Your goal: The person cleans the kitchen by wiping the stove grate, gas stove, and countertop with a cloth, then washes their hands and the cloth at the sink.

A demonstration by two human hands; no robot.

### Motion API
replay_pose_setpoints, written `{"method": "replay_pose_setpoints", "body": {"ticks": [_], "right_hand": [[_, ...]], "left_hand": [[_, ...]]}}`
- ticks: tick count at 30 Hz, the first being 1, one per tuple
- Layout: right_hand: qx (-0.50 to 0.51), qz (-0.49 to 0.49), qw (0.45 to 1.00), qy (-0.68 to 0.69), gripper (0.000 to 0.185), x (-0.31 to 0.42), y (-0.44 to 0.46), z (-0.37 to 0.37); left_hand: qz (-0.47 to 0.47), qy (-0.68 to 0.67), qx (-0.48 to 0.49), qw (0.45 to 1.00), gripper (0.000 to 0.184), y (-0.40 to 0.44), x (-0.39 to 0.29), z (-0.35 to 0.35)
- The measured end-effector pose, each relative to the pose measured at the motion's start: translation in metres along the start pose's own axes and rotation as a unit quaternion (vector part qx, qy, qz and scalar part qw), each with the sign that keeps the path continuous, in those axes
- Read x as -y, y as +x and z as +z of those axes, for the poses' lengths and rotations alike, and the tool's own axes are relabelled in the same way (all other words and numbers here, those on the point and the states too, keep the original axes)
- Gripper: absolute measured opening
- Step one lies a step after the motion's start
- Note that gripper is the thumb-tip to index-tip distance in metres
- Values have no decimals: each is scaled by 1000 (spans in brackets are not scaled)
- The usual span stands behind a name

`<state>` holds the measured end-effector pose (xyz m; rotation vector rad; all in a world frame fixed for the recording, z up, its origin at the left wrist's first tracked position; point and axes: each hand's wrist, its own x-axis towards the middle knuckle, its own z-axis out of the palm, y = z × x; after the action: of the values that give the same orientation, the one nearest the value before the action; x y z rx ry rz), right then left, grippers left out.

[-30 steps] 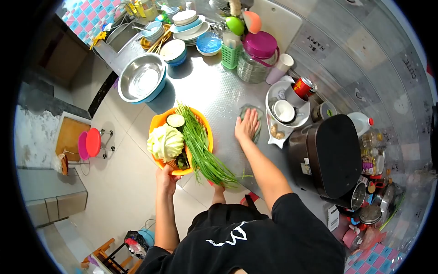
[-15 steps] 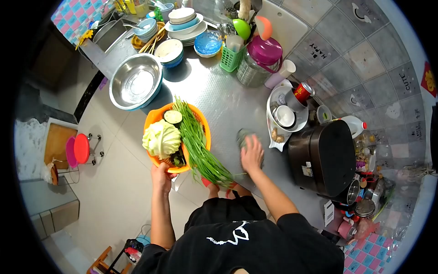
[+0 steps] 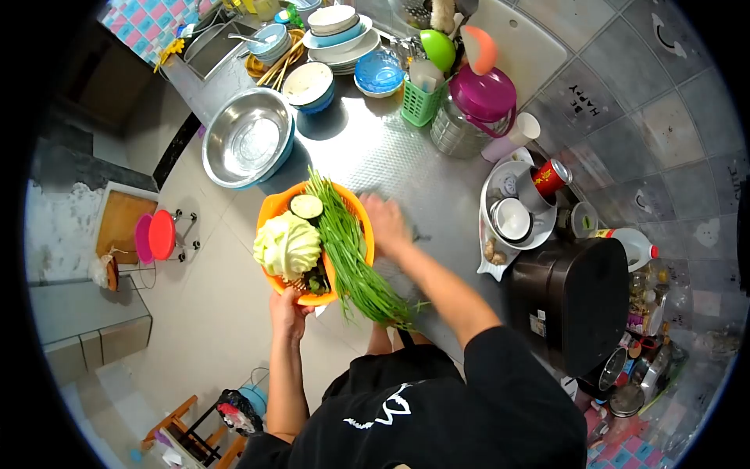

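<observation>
An orange basket (image 3: 269,207) holds a pale green cabbage (image 3: 287,246), a cut piece of pale green vegetable (image 3: 306,206), some dark greens and a long bunch of green stalks (image 3: 344,250) hanging over its rim. My left hand (image 3: 291,313) grips the basket's near edge from below. Beside the basket's right side, my right hand (image 3: 386,225) is over the metal counter (image 3: 437,211), blurred by motion. Whatever it holds, if anything, cannot be made out; the grey-green cloth seen earlier is hidden from view.
Left of the counter's back part is a steel bowl (image 3: 248,137). Stacked dishes (image 3: 340,43), a green utensil basket (image 3: 422,102) and a purple-lidded jar (image 3: 461,117) stand behind. A white tray (image 3: 492,262) with cups and a black appliance (image 3: 590,305) are at right.
My right hand has swept left across the counter, from near the white tray to beside the basket. The cloth under it has gone out of sight. My left hand keeps its grip.
</observation>
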<state>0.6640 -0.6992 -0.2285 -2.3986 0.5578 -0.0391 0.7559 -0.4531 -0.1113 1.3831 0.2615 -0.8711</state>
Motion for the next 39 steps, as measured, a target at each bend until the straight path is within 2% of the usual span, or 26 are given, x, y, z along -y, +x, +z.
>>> {"method": "replay_pose_setpoints", "body": {"ticks": [1,2,3,4,5,6,8,9,11,12,14,16,18,20,22,24,25,27,29,32,34,35,39], "right_hand": [[23,-45,983,176,50,-3,-29,21],[8,-126,992,-6,50,-4,-49,54],[-6,-199,962,-188,49,-4,-62,77],[-5,-194,963,-187,49,-6,-68,60],[90,-50,993,-59,50,-10,-74,27],[180,94,977,73,50,-17,-86,1],[-48,62,993,-93,53,-42,-131,-23],[-47,65,993,-90,53,-34,-145,-18],[-143,171,966,-130,57,-19,-173,-8],[-134,184,966,-122,58,-5,-176,6],[-100,116,984,-96,53,25,-166,23],[-50,1,994,-102,48,47,-137,28],[-16,-31,999,-37,47,49,-108,27],[7,3,999,46,47,41,-91,20],[29,62,992,108,46,32,-104,11],[54,166,974,146,46,20,-137,-2],[57,217,967,124,46,14,-157,-9],[17,280,957,-69,45,6,-218,-12],[-102,210,964,-127,45,-22,-292,-3],[-172,313,930,-87,43,-31,-373,-5],[-205,308,927,-64,44,-29,-397,8],[-205,316,924,-59,44,-27,-398,16],[-134,161,976,-54,44,0,-339,53]], "left_hand": [[-5,-1,2,1000,36,1,-1,4],[1,7,3,1000,35,2,-1,8],[3,9,7,1000,34,3,-2,11],[4,12,13,1000,34,5,-3,16],[-3,9,8,1000,34,4,-5,20],[-9,8,9,1000,33,1,-8,24],[-7,19,18,1000,27,4,-4,20],[-9,23,17,1000,27,4,-1,16],[-17,13,19,1000,28,7,2,14],[-17,15,18,1000,28,6,4,15],[-1,19,-6,1000,29,2,6,21],[-15,16,0,1000,33,3,11,24],[-9,11,21,1000,32,2,19,37],[-34,-3,35,999,32,5,28,55],[-20,5,69,997,32,-1,37,76],[-38,4,86,996,32,4,51,88],[-44,10,93,995,32,3,56,96],[-49,-6,101,994,31,-2,68,113],[-58,-8,124,991,32,-2,84,124],[-67,-14,159,985,33,-3,109,138],[-51,-12,144,988,33,-14,123,149],[-59,-4,133,989,33,-20,126,153],[-60,8,144,988,32,-25,154,157]]}}
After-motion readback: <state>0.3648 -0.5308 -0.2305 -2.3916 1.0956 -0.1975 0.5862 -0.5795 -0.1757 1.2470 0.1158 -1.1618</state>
